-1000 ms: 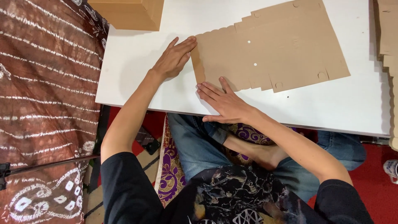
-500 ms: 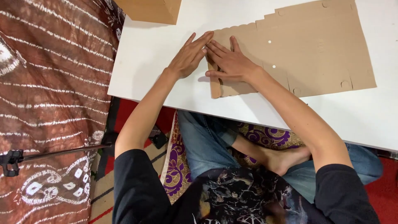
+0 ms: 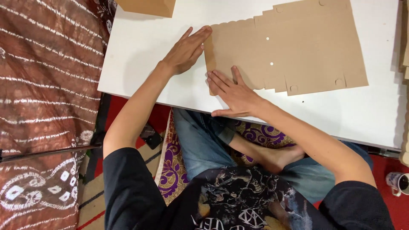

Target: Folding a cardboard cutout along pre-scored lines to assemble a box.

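At the far left, a brown and white patterned cloth [image 3: 47, 85] hangs beside the white bench [image 3: 140, 55]. At the bench's upper left edge, the corner of a folded cardboard box [image 3: 147, 6] pokes into view. Next comes the left hand [image 3: 183, 53], flat and open on the bench, fingers straight and together, their tips pressed against the left edge of the flat cardboard sheet [image 3: 298, 47]; its grip closes on nothing. Just below and to the right, the right hand [image 3: 232, 96] lies palm down with fingers spread, the fingertips resting on the sheet's lower left corner, the heel of the hand on the bench near its front edge; this grip too is open and only presses. The sheet itself lies flat across the middle of the bench, its scalloped flap toward the hands. At the far right, below the bench, a patterned mug [image 3: 398, 183] stands on the red floor.
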